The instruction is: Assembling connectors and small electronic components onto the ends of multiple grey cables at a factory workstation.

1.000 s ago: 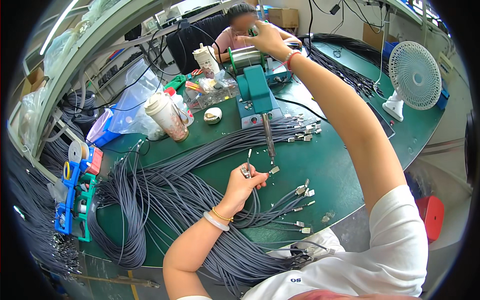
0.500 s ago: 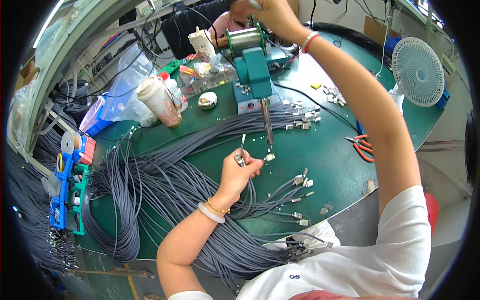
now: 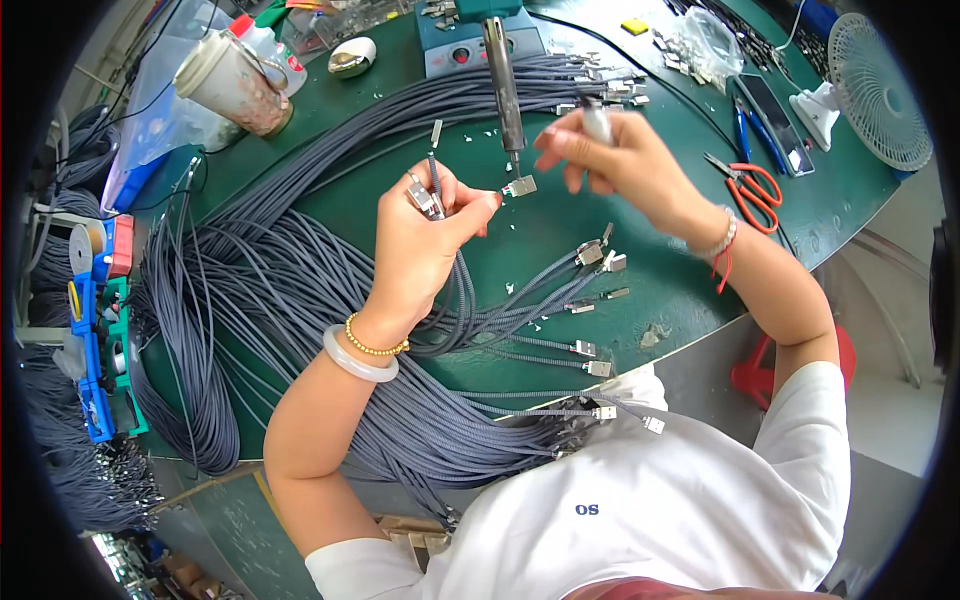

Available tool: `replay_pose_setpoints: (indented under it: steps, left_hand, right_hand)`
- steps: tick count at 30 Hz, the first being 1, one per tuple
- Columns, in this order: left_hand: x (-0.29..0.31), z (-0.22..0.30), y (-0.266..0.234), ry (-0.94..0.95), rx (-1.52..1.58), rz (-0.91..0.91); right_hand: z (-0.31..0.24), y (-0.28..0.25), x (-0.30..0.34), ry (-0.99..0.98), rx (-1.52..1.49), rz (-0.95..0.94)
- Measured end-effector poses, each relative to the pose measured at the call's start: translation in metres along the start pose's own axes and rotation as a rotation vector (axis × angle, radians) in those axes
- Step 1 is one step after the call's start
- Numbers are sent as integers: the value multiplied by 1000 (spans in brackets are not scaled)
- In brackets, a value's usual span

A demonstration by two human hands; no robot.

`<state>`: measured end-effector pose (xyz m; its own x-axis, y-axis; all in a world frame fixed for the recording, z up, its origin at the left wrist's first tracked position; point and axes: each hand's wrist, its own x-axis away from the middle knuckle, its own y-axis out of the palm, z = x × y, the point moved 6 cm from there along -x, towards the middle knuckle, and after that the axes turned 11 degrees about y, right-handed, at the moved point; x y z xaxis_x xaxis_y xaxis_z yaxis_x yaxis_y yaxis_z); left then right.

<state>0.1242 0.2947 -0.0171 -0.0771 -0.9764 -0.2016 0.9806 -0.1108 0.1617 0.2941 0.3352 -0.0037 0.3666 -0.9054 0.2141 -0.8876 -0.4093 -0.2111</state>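
Observation:
My left hand (image 3: pixel 415 240) is closed on grey USB cables, with metal plug ends (image 3: pixel 423 197) poking out among its fingers. From its thumb and fingertip, a small metal connector (image 3: pixel 521 186) with thin wires sticks out to the right. Just above that connector is the tip of a dark soldering iron (image 3: pixel 503 90), clamped pointing downward; whether they touch I cannot tell. To the right, my right hand (image 3: pixel 640 165) hovers over the green table, slightly blurred. Its curled fingers hold a small whitish cylinder (image 3: pixel 597 122) with a dark end, whose kind is unclear.
Bundled grey cables (image 3: pixel 300 250) cover the left and front of the table (image 3: pixel 640 300). Red-handled pliers (image 3: pixel 752 195), a phone (image 3: pixel 775 125) and a white fan (image 3: pixel 880 90) lie or stand rightward. A cup (image 3: pixel 235 85) and white mouse (image 3: pixel 352 57) are at the back left.
My right hand has come down from high above the spool to beside the iron. The view has tilted down and nearer. My left hand keeps holding the connector by the iron's tip.

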Motion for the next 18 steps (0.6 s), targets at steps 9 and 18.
replay_pose_setpoints:
  steps: [9, 18]
  left_hand:
    - [-20, -37, 0, 16, -22, 1]
    - [-20, -47, 3, 49, -31, -3]
  right_hand:
    - [48, 15, -20, -29, -273, -144]
    - [56, 12, -19, -88, -297, -109]
